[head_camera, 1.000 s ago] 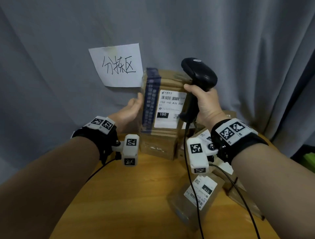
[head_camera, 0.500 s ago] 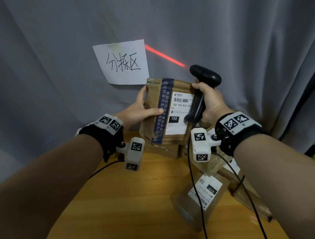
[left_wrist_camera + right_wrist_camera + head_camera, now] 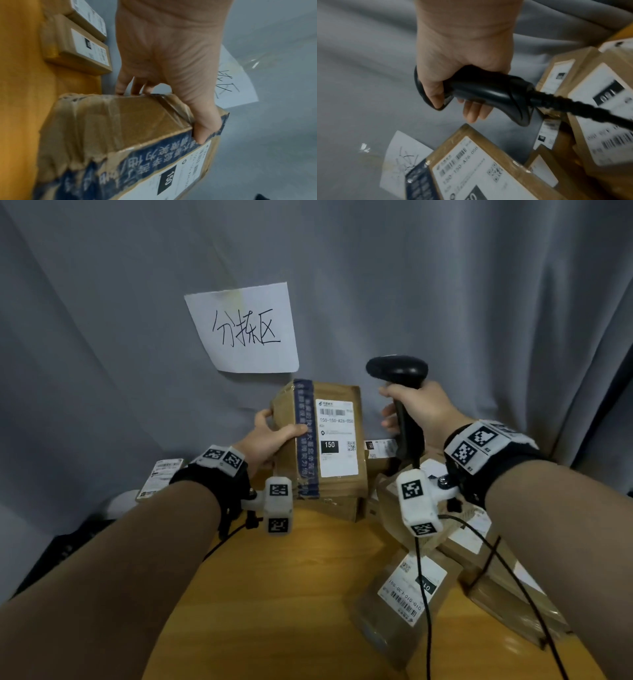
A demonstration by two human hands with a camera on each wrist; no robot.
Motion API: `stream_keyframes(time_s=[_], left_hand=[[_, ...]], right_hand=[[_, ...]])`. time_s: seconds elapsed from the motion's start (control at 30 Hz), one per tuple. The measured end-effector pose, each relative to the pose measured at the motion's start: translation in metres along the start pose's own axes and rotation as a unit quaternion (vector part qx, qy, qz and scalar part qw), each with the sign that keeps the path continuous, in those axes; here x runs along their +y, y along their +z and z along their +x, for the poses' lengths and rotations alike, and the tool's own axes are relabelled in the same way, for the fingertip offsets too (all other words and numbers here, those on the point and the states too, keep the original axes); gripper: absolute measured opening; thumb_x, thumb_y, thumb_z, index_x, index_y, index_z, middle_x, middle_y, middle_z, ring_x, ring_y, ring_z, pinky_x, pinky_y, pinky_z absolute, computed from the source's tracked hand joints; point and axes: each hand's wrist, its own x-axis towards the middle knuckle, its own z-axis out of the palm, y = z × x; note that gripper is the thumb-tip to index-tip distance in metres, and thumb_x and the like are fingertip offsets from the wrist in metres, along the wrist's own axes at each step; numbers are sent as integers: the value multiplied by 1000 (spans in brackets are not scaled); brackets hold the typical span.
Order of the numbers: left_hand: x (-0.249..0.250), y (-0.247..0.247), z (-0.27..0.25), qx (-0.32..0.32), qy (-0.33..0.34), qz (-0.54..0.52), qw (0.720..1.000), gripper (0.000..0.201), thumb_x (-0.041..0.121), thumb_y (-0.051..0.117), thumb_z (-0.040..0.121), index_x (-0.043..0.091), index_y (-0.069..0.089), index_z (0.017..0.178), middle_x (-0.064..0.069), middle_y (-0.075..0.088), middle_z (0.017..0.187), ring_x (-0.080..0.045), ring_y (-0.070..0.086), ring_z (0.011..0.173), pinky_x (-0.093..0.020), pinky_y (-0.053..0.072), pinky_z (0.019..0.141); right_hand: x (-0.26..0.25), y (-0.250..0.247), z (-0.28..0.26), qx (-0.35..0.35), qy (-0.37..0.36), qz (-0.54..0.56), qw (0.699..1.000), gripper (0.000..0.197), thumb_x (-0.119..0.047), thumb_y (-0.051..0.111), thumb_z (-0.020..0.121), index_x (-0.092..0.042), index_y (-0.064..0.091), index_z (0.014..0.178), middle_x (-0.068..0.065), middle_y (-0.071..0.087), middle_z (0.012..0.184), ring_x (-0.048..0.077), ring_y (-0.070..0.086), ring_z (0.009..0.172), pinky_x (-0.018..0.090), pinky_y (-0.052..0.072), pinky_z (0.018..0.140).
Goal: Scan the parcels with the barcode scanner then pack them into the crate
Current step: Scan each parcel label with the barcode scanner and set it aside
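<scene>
The left hand (image 3: 270, 440) grips the held parcel (image 3: 325, 440) by its left side, thumb (image 3: 204, 129) curled over the front edge onto the blue tape band and the fingers wrapped behind. The parcel is raised upright above the far edge of the bench (image 3: 274, 594), its label facing the person. The right hand (image 3: 421, 412) is clamped round the handle of the barcode scanner (image 3: 399, 371), held just to the right of the parcel without touching it; no beam shows on the label.

The parcel looks to be a stiff cardboard box, wrinkled and glossy with clear tape, so the faces may be slippery. One hand carries it, which suggests modest weight. Holding across an edge, thumb in front and fingers behind, seems the safest grip, keeping clear of the barcode at the label's top.

More parcels (image 3: 404, 594) lie at the bench's right side, under the scanner cable (image 3: 423, 594). A handwritten paper sign (image 3: 245, 328) hangs on the grey curtain (image 3: 479, 302) behind. The crate cannot be seen.
</scene>
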Motion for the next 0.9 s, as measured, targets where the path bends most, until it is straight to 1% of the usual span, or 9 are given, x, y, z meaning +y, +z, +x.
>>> stream_keyframes(time_s=[0.1,0.13,0.2,0.27,0.37,0.47,0.57,0.8,0.9], left_hand=[[-7,9,8,7,-20,-61,998,93,40,75,78,34,12,147,-7,55,127,-23,61,100,-45,55,79],[-7,13,12,8,-22,-81,996,94,40,76,77,36,12,146,-8,55,129,-26,62,104,-50,54,86],[-5,22,16,10,-22,-118,993,91,38,77,77,37,15,145,-8,56,128,-29,62,107,-55,52,90],[-2,29,19,6,-24,-146,989,91,38,77,77,38,16,144,-9,58,126,-30,64,105,-56,53,90],[-5,37,23,2,-22,-150,988,97,41,79,73,41,14,145,-9,58,126,-31,65,104,-56,52,89],[-10,41,26,3,-25,-153,988,100,40,80,72,40,13,146,-10,57,128,-31,64,104,-56,52,90],[-14,43,27,5,-27,-158,987,102,38,80,72,38,12,148,-10,56,128,-30,65,102,-54,54,87],[-14,44,28,22,-24,-165,986,97,36,77,77,33,12,148,-10,56,125,-27,64,99,-51,54,88],[-12,45,27,19,-26,-164,986,96,35,77,78,34,12,148,-10,57,124,-27,65,99,-50,56,85]], right_hand=[[-28,-4,-9,-47,-19,-62,997,22,-26,68,87,-7,60,92,10,61,59,17,58,43,26,51,48],[-38,-5,-13,-58,-24,-65,996,22,-27,67,88,-6,60,90,10,59,58,16,56,41,23,48,45],[-57,-6,-22,-80,-21,-76,994,22,-28,65,89,-6,59,87,10,58,59,14,54,40,20,46,43],[-64,-6,-29,-96,-6,-113,989,24,-28,65,88,-5,59,85,11,60,60,14,54,41,20,47,43],[-54,-5,-37,-83,3,-159,984,26,-28,66,88,-4,58,82,12,60,60,16,54,38,21,47,41],[-37,-4,-41,-59,4,-149,987,28,-28,65,88,-4,57,77,14,59,59,18,52,37,22,45,40],[-27,-4,-46,-43,5,-117,992,28,-31,65,88,-5,58,79,13,58,62,19,52,39,23,47,44],[-24,-6,-52,-54,28,-135,989,22,-23,63,87,-9,55,72,6,52,53,16,48,36,20,44,41],[-21,-3,-52,-54,40,-136,988,20,-21,62,85,-9,54,72,5,50,51,17,48,38,23,44,43]])
